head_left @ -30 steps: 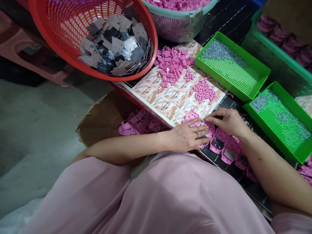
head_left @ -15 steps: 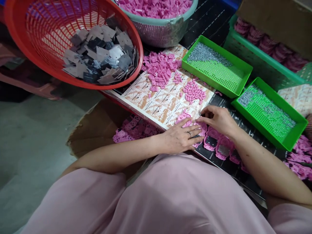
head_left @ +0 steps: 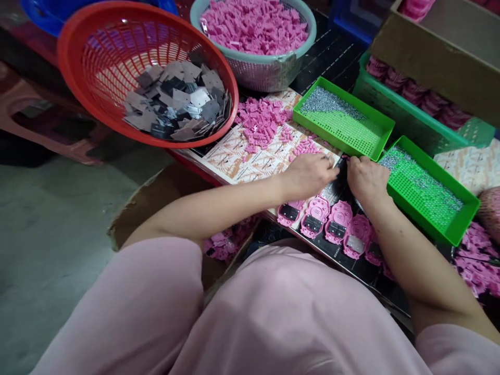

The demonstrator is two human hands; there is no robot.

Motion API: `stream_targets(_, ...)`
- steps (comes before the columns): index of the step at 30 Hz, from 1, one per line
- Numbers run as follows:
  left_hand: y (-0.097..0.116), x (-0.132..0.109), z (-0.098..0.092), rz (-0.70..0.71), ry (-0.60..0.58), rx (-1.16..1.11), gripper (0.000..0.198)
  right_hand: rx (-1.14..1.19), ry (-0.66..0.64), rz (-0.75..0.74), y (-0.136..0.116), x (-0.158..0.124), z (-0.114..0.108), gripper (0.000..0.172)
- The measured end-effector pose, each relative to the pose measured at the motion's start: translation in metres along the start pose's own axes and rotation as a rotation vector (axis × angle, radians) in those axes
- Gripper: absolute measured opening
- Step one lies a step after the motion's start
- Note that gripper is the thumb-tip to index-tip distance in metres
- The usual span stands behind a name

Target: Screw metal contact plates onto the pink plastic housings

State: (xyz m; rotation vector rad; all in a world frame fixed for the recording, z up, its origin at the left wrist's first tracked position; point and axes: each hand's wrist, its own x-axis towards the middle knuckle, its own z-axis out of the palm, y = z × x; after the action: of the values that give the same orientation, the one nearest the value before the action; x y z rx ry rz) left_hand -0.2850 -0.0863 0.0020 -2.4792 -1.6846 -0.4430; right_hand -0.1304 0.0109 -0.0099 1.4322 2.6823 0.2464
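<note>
My left hand (head_left: 312, 174), with a ring on one finger, is closed beside the heap of small pink pegs (head_left: 305, 147); its grip is hidden. My right hand (head_left: 367, 179) is closed at the near edge of a green tray (head_left: 351, 140), fingertips down at the table. A small pink bit shows at those fingertips, but I cannot tell what they hold. Below both hands runs a row of pink plastic casings (head_left: 315, 211), several with a dark or silvery metal plate (head_left: 336, 229) fitted in. My right forearm covers part of the row.
A red basket (head_left: 230, 120) of metal plates leans at the left. Behind are a pale basket (head_left: 265, 67) of pink parts and a loose pink pile (head_left: 261, 122). A second green tray (head_left: 449, 234) holds small silvery screws. A cardboard box (head_left: 429, 67) sits over a green crate (head_left: 414, 122).
Both hands have lifted away from the pink casings and moved farther back, the right one toward the green trays. More of the casing row shows, and the view has shifted slightly.
</note>
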Motion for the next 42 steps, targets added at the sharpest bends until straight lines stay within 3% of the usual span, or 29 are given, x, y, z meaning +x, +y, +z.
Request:
stream_targets(4,-0.015,0.055,0.020,-0.135,-0.168,0.018,0.032,-0.009,-0.035,0.012,0.000,0.005,-0.004,0.043)
stream_targets(7,-0.014,0.076,0.029,-0.150,-0.226,0.020,0.030,0.001,-0.069,0.008,0.004,0.008,-0.010,0.038)
stream_targets(13,-0.008,0.085,0.034,-0.168,-0.247,0.015,0.032,0.057,-0.139,-0.052,0.010,0.016,-0.019,0.033)
stream_targets(18,-0.010,0.085,0.037,-0.192,-0.236,0.009,0.031,0.162,-0.137,-0.106,0.014,0.002,-0.020,0.031)
stream_targets(22,-0.012,0.074,0.023,-0.175,-0.179,0.004,0.025,0.358,-0.116,-0.103,0.031,-0.018,-0.014,0.025)
stream_targets(24,-0.010,0.060,0.013,-0.166,-0.129,-0.049,0.023,0.512,-0.130,-0.100,0.044,-0.027,-0.008,0.024)
stream_targets(26,-0.005,0.041,0.004,-0.155,-0.150,-0.176,0.019,0.658,-0.163,-0.107,0.055,-0.034,-0.003,0.025)
stream_targets(30,0.015,0.000,-0.001,-0.009,-0.078,-0.465,0.012,0.982,-0.334,-0.106,0.060,-0.044,-0.002,0.041)
stream_targets(33,0.034,-0.022,0.004,0.097,0.001,-0.505,0.012,1.142,-0.469,-0.126,0.052,-0.043,-0.004,0.045)
stream_targets(39,0.063,-0.040,0.017,0.320,0.093,-0.221,0.024,0.848,-0.472,-0.238,0.038,-0.026,-0.007,0.032)
stream_targets(42,0.069,-0.045,0.022,0.352,0.105,-0.140,0.028,0.709,-0.478,-0.270,0.033,-0.020,-0.012,0.021)
